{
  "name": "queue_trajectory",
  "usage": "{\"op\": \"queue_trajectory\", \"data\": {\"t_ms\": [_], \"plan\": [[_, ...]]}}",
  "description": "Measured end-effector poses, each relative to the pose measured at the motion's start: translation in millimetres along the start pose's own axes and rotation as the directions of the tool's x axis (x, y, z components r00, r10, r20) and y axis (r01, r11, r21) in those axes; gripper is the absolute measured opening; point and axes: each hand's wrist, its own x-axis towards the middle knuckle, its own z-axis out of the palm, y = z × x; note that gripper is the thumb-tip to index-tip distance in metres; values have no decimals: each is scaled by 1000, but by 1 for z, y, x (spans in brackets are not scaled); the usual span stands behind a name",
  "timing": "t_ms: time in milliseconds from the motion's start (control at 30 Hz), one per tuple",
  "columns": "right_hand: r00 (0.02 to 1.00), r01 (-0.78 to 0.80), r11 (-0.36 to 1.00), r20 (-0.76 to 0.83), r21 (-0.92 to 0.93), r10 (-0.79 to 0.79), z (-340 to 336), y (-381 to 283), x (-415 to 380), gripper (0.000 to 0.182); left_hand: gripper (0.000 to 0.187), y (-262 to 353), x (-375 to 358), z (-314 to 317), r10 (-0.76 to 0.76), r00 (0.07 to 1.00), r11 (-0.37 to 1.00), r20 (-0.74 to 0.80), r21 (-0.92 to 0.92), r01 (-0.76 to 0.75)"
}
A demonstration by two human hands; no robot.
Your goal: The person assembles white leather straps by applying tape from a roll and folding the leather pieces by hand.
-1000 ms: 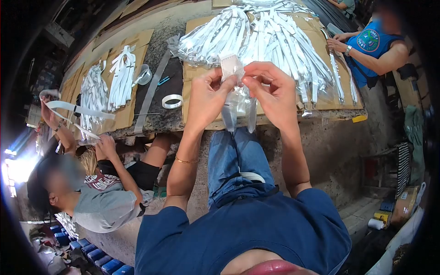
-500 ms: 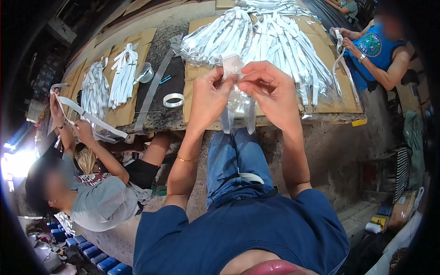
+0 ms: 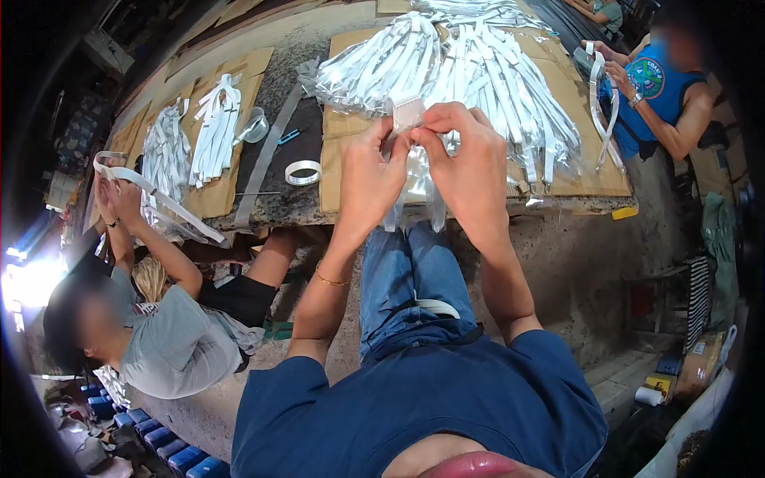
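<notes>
Between my two hands, at the table's front edge, is a white strap in clear plastic (image 3: 408, 113), its upper end standing above my fingertips and its lower ends hanging over my knees. My left hand (image 3: 373, 171) pinches it from the left, thumb against finger. On the other side my right hand (image 3: 468, 163) pinches the same piece, its fingertips almost touching the left thumb. Just beyond lies a large pile of white straps in clear plastic (image 3: 502, 95), spread on cardboard (image 3: 339, 48).
Left of centre lie a tape roll (image 3: 303, 173), a blue-handled tool (image 3: 288, 137), a clear cup (image 3: 255, 126) and smaller strap piles (image 3: 215, 131). A person at the left (image 3: 175, 342) and another at the right (image 3: 669, 95) hold straps.
My right hand's fingers have closed in closer to my left thumb, and the strap's top has tilted slightly. The left co-worker's hands have come together; the right co-worker's strap has shifted.
</notes>
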Motion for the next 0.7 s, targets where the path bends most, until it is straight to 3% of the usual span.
{"op": "queue_trajectory", "data": {"t_ms": [167, 233, 267, 333, 367, 400, 467, 500, 567, 700], "plan": [[1000, 2, 992, 30, -124, 2, -8, 1, 2, 22, 20, 4, -2, -1, 5, 1000, 997, -2, 80, -5], [999, -45, 914, -13, -403, 43, -14, -1, 5, 40, 17, 4, -2, -3, 25, 999, 1000, -32, 11, -24], [999, -45, 914, -14, -402, 43, -15, 3, 6, 40, 17, 6, -2, -4, 26, 999, 1000, -32, 11, -25], [997, -64, 992, 27, -113, 68, -17, 18, 10, 47, 16, 8, -5, -6, 60, 998, 997, 7, 56, -60], [992, -64, 998, 104, -7, 64, -17, 23, 12, 38, 16, 8, -5, -7, 59, 998, 997, 5, 56, -60], [992, -65, 998, 105, -9, 65, -18, 30, 14, 38, 17, 7, -6, -7, 54, 998, 997, 39, 56, -56], [921, -210, 939, 379, 272, 96, -20, 40, 19, 26, 17, 6, -6, -6, 53, 996, 997, 78, 54, -57], [921, -210, 939, 378, 272, 97, -20, 42, 21, 26, 18, 5, -6, -4, 54, 995, 998, 79, 18, -56], [826, -430, 837, 522, 338, 213, -23, 41, 27, 16, 18, 4, -7, -4, 57, 995, 998, 79, -17, -56], [834, -395, 850, 523, 348, 174, -11, 59, 27, 23, 20, 2, -5, -8, 31, 993, 991, 113, 126, -45]]}}
